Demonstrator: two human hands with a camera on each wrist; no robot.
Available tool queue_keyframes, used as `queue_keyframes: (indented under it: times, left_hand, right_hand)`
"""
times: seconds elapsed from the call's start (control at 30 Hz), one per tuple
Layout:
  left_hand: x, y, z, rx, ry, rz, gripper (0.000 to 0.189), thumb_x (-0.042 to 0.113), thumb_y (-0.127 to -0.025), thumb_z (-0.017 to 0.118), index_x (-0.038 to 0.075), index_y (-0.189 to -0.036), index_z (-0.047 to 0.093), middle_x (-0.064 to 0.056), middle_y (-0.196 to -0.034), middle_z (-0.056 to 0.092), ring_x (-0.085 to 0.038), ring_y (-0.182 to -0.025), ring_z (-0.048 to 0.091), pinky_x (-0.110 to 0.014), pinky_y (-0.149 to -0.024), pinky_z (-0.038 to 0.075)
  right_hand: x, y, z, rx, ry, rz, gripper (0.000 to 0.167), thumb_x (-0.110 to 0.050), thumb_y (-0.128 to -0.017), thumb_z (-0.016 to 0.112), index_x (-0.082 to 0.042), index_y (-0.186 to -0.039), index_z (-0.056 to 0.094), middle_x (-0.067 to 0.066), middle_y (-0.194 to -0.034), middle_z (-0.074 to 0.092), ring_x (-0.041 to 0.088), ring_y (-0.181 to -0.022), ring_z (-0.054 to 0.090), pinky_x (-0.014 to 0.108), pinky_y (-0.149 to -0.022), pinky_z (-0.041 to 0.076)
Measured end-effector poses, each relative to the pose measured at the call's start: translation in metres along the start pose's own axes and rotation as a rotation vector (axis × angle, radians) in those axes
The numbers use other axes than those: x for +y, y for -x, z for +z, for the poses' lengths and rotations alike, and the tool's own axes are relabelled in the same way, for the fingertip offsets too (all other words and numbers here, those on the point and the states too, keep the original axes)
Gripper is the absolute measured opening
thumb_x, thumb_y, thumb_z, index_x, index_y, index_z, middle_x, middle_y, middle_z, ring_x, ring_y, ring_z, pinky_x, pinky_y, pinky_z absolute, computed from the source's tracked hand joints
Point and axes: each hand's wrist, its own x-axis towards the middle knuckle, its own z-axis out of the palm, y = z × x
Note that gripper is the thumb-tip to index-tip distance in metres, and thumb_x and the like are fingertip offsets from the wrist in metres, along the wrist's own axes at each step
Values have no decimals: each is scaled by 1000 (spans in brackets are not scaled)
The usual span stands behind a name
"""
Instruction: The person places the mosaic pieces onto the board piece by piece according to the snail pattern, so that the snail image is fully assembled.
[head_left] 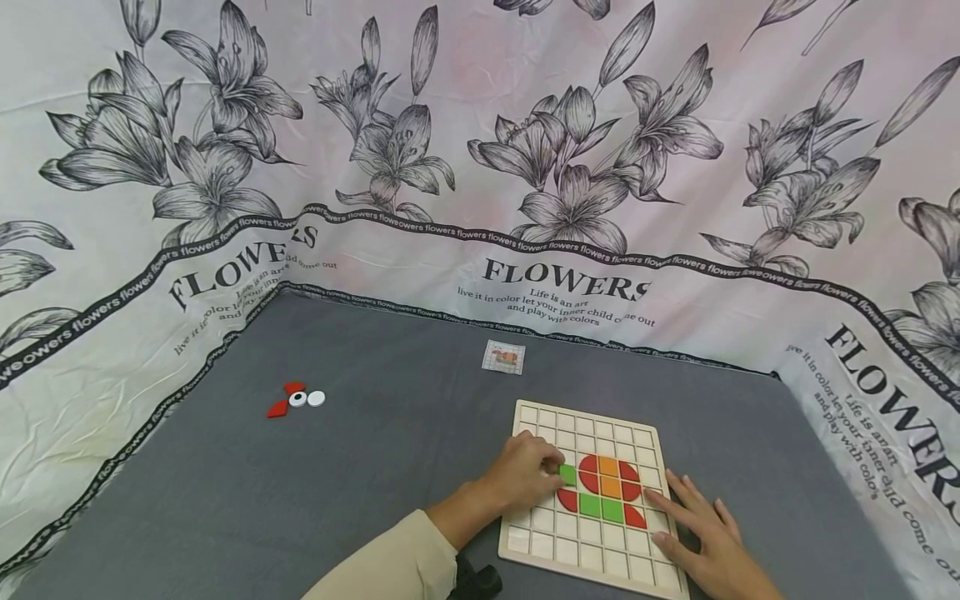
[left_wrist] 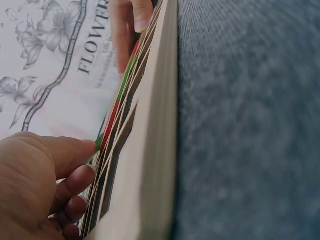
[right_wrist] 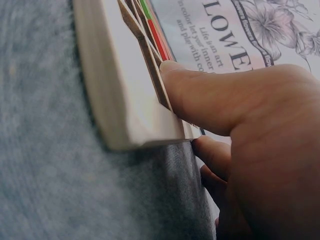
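Observation:
A wooden grid board [head_left: 542, 546] lies on the grey cloth, with red, orange and green tiles set in its middle cells. My left hand [head_left: 528, 471] is over the board's left part, pinching a green square tile [head_left: 567, 475] between thumb and forefinger. That tile is just left of the red and orange rounded shape [head_left: 609, 477] and above a row of red and green pieces [head_left: 600, 507]. My right hand [head_left: 701, 533] rests along the board's right edge. In the right wrist view its thumb [right_wrist: 200, 95] presses on the board's top, the other fingers beside the edge.
To the left on the grey cloth [head_left: 360, 467] lie two red pieces [head_left: 277, 409], a white disc with a black dot [head_left: 298, 399] and a plain white disc [head_left: 317, 398]. Behind the board is a small picture card [head_left: 503, 357]. A flower-printed curtain [head_left: 555, 292] surrounds the surface.

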Motion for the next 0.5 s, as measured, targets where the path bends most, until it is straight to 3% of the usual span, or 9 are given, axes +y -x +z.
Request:
queue_keyframes:
  times: [0.27,0.37,0.47,0.5]
  left_hand:
    - [3,1,-1,-32,-57,6,16,14,-80,73,10,-96,75,13,-75,51,-2,-72,39,-23,-73,34]
    - [2,1,-2,-21,-22,6,19,11,-81,68,8,-98,75,10,-77,53,-3,-73,41,-22,-72,35]
    - [-1,3,-6,20,56,14,22,6,-81,64,4,-100,74,3,-82,57,-6,-76,46,-21,-72,39]
    - [-3,4,-8,37,84,17,22,4,-81,62,2,-100,74,1,-84,58,-8,-78,49,-20,-72,41]
  right_hand:
    - [0,0,0,-2,-16,0,50,-19,-92,66,-20,-140,54,-25,-151,15,-16,-132,-2,72,-99,-3]
    - [0,0,-1,-21,-20,24,49,-21,-92,65,-19,-140,54,-10,-154,19,-11,-134,-1,72,-99,-3]
    - [-2,-1,-2,-50,-28,62,49,-23,-93,65,-17,-140,54,12,-155,24,12,-143,3,72,-98,-3]
    - [-2,-1,-2,-57,-31,71,49,-23,-93,64,-16,-140,53,17,-153,25,12,-143,3,72,-99,-4]
